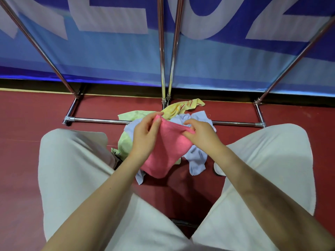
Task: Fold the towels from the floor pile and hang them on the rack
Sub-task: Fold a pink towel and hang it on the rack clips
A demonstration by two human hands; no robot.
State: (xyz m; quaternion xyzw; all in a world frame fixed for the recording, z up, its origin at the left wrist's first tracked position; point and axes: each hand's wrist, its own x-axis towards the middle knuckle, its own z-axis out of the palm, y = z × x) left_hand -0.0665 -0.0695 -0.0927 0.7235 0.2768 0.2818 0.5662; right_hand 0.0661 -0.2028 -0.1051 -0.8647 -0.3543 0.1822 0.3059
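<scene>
A pink towel (169,147) hangs between my two hands above the floor pile. My left hand (146,134) pinches its upper left corner with thumb and fingers. My right hand (199,134) pinches the upper right edge. Under it lies the pile: a yellow towel (181,107), a light green towel (125,142) and a pale blue towel (196,158). The chrome rack (163,69) stands just behind the pile, its bottom bar (101,120) running along the floor.
My knees in cream trousers (72,160) flank the pile on both sides. The floor (27,115) is dark red. A blue banner with large white letters (108,51) hangs behind the rack's slanted poles.
</scene>
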